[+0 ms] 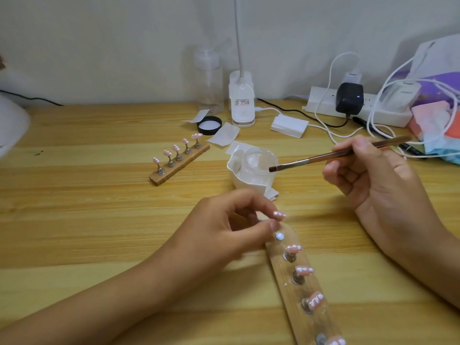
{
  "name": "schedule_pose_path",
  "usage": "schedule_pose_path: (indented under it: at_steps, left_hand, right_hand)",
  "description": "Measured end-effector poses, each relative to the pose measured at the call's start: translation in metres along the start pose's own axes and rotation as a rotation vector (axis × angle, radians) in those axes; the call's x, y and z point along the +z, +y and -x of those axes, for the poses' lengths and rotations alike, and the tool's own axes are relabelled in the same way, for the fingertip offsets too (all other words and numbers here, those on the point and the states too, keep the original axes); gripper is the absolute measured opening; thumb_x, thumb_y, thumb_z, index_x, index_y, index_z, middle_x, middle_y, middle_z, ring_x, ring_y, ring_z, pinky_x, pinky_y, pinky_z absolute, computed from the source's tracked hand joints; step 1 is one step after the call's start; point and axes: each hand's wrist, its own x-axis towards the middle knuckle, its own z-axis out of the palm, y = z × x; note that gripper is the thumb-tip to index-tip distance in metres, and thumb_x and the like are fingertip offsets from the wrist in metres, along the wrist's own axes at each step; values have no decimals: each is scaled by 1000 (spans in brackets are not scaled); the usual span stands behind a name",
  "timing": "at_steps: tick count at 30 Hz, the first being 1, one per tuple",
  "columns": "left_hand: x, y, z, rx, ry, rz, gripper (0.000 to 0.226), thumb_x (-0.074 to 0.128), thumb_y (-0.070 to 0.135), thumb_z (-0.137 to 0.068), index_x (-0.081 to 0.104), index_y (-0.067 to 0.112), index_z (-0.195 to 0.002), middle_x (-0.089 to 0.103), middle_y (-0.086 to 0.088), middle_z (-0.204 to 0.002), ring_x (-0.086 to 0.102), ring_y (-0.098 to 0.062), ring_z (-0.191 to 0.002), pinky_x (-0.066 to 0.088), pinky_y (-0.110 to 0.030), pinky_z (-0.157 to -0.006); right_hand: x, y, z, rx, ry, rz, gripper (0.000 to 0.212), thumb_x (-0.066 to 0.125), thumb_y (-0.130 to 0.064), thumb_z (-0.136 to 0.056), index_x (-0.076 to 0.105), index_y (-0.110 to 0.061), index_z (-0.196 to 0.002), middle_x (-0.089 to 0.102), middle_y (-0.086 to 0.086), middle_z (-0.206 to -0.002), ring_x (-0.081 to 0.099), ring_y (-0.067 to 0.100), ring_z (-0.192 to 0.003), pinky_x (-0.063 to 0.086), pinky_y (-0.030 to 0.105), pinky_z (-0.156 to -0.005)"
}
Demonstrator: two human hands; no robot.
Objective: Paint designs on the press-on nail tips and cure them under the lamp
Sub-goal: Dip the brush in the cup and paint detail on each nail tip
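My left hand (229,220) pinches a small stand carrying a pink nail tip with white dots (279,215), held just above the far end of a wooden holder strip (296,290). An empty round mount (279,236) shows right below it, and several dotted pink tips sit on stands along the strip. My right hand (371,180) grips a brown nail brush (323,156), its bristles over a clear jar (260,161) wrapped in white tissue. A second wooden strip with several dotted tips (179,158) lies further back on the left.
At the back stand a white desk lamp base (242,103), a clear pump bottle (210,80), a black jar lid (209,125), white wipes (288,125) and a power strip (358,108) with cables. A white curing lamp's edge (11,120) shows at far left.
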Motion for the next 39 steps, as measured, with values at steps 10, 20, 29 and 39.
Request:
schedule_pose_path:
  at_steps: [10, 20, 29, 39]
  left_hand:
    - [2, -1, -1, 95, 14, -247, 13, 78, 23, -82, 77, 35, -88, 56, 21, -102, 49, 0, -64, 37, -8, -59]
    - [8, 4, 17, 168, 8, -526, 18, 69, 49, -76, 71, 40, -91, 54, 18, -82, 54, 1, -81, 35, -16, -63]
    - [14, 5, 10, 88, 9, -349, 16, 75, 42, -75, 68, 31, -83, 55, 16, -69, 49, -2, -63, 35, -18, -59]
    - [-1, 5, 11, 123, 230, 240, 9, 74, 36, -70, 68, 30, -74, 65, 14, -92, 58, 2, -70, 43, -9, -62]
  right_hand:
    - [0, 1, 1, -18, -35, 13, 26, 51, -28, -96, 73, -24, -82, 69, -1, -69, 66, 10, -70, 54, 20, -71]
    - [-5, 4, -2, -5, -24, 1, 37, 46, -22, -100, 76, -25, -80, 68, -4, -70, 65, 8, -68, 53, 19, -68]
    - [-4, 5, -3, -4, -19, 10, 34, 48, -24, -97, 77, -25, -79, 68, -4, -69, 64, 8, -68, 53, 19, -68]
    - [-3, 1, 1, -104, 10, 62, 29, 46, -23, -97, 71, -28, -84, 66, -7, -75, 61, 9, -72, 52, 20, -68]
